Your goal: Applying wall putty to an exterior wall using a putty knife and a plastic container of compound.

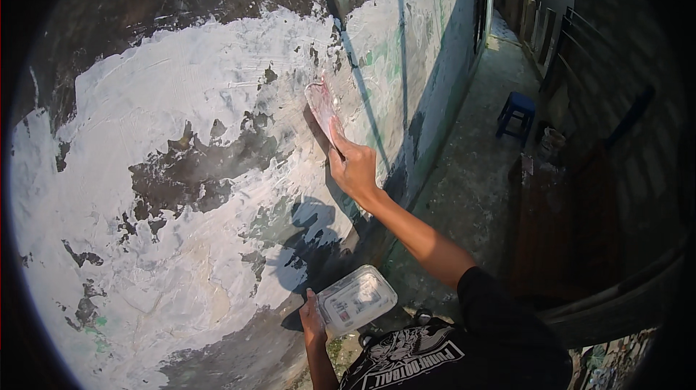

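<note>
Near frame ctr., R hand [355, 171] grips a flat scraper [323, 104] at the patchy white wall [174, 75], prob. mid-spread; lower ctr., L hand [313, 321] holds a clear tub [336, 301] w/ white paste [368, 290]; next stroke likely calls for even pressure, blade flat.

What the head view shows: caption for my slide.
Right hand holding a smeared scraper up to a wall patchily coated in white, left hand holding a clear plastic container.
</note>
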Demonstrator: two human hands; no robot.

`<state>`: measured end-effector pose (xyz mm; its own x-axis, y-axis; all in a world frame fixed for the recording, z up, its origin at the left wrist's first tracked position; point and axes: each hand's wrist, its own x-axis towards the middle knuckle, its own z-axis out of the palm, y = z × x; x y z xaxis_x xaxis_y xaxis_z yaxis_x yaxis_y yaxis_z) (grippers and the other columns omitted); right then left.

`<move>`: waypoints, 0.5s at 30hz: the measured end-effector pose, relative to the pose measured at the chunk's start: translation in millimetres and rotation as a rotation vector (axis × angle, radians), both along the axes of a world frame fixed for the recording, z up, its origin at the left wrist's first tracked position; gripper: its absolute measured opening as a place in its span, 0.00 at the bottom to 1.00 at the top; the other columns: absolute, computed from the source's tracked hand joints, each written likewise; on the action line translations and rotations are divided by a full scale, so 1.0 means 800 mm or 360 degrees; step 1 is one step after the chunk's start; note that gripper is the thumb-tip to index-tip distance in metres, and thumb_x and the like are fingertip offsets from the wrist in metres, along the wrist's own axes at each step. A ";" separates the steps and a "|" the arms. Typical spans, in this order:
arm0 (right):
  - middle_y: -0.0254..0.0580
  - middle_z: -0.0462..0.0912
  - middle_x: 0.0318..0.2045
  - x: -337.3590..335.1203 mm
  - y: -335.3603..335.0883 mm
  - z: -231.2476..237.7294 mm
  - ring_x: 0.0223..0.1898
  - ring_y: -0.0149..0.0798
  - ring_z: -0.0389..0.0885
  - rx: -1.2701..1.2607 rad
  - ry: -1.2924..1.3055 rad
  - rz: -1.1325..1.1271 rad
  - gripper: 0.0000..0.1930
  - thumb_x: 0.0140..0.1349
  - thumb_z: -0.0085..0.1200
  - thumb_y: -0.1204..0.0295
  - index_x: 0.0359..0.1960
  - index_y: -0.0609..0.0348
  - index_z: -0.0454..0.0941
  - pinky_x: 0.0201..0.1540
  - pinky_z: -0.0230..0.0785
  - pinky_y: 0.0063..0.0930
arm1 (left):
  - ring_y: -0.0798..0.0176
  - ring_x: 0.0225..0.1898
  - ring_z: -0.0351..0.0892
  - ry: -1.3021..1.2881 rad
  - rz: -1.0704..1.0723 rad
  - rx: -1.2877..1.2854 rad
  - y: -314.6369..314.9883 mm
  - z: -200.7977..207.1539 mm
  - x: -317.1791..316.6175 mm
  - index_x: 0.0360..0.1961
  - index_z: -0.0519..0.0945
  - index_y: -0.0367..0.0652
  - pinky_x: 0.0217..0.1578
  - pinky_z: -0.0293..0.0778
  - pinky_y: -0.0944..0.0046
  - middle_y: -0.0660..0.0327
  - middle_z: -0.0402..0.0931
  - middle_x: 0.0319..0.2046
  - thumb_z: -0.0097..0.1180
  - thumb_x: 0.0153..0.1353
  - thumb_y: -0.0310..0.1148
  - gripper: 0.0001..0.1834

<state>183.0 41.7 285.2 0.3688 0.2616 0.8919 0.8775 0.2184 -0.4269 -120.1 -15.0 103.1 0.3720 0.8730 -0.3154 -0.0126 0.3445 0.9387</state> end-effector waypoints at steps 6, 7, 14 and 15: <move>0.62 0.83 0.36 0.028 -0.043 0.019 0.28 0.48 0.85 0.0261 0.0399 0.0201 0.23 0.57 0.51 0.83 0.57 0.63 0.75 0.32 0.73 0.30 | 0.70 0.28 0.77 -0.0120 -0.0117 0.0035 0.012 -0.016 0.008 0.37 0.82 0.30 0.33 0.73 0.68 0.59 0.82 0.30 0.43 0.73 0.49 0.29; 0.62 0.83 0.36 0.043 -0.040 0.027 0.28 0.46 0.85 0.0159 0.0539 0.0086 0.22 0.58 0.51 0.82 0.56 0.63 0.76 0.32 0.73 0.30 | 0.70 0.29 0.77 -0.0141 -0.0120 0.0003 0.010 -0.016 0.010 0.37 0.82 0.30 0.34 0.74 0.68 0.59 0.82 0.31 0.43 0.73 0.49 0.29; 0.64 0.81 0.35 0.023 0.002 0.014 0.23 0.56 0.78 -0.0141 0.0386 -0.0148 0.28 0.53 0.52 0.79 0.61 0.53 0.73 0.29 0.72 0.32 | 0.68 0.30 0.79 -0.0152 -0.0097 -0.0029 0.004 -0.015 0.009 0.38 0.82 0.30 0.35 0.75 0.68 0.57 0.83 0.32 0.42 0.73 0.50 0.29; 0.63 0.81 0.36 0.020 -0.003 0.011 0.24 0.54 0.80 -0.0032 0.0310 -0.0056 0.28 0.54 0.53 0.79 0.60 0.53 0.74 0.30 0.72 0.31 | 0.68 0.30 0.80 -0.0131 -0.0125 -0.0039 0.006 -0.016 0.008 0.38 0.82 0.30 0.36 0.75 0.68 0.57 0.83 0.32 0.42 0.73 0.50 0.29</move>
<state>199.2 39.7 293.9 0.5431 0.2628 0.7975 0.7848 0.1789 -0.5934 -113.7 -9.9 90.6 0.4647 0.8324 -0.3019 -0.0614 0.3704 0.9268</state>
